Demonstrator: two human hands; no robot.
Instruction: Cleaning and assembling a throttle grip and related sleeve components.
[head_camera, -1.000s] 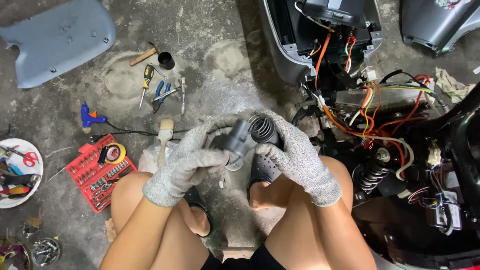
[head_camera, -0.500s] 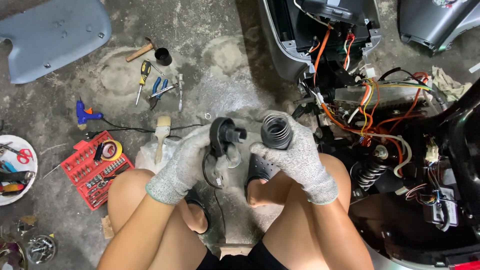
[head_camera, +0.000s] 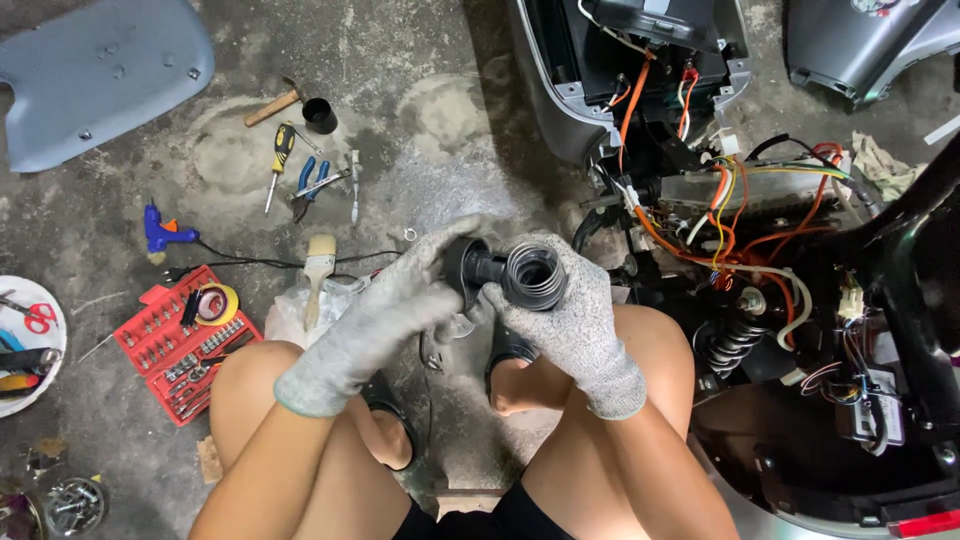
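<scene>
- The left hand, in a grey knit glove, lies with fingers spread flat against a black round plastic part.
- The right hand, gloved alike, wraps around a black ribbed rubber sleeve, held over the knees.
- The two parts touch.
- A red socket set tray lies on the grey concrete floor, well to the left.
</scene>
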